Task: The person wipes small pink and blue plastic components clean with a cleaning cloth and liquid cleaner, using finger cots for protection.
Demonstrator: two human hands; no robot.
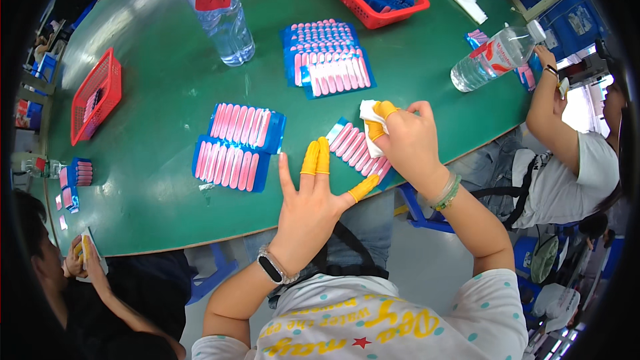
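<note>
A blue sheet bearing a row of pink rounded strips [348, 145] lies tilted on the green table in front of me. My right hand [410, 143], with yellow finger cots on some fingers, pinches a folded white cloth [368, 113] against that sheet's right side. Spread wide, my left hand [309, 210] rests beside it; its cotted thumb reaches the sheet's lower edge, and two more cotted fingers point away from me. Left of that hand lie two overlapping blue sheets with pink strips [230, 163]. A larger stack of such sheets [328, 57] sits farther off.
A tall clear bottle with a red label [217, 17] stands at the back. A red basket [407, 10] holds blue sheets; another red basket [97, 97] is at left. A water bottle [490, 60] and crumpled white cloth [465, 0] are at right. Co-workers sit on both sides.
</note>
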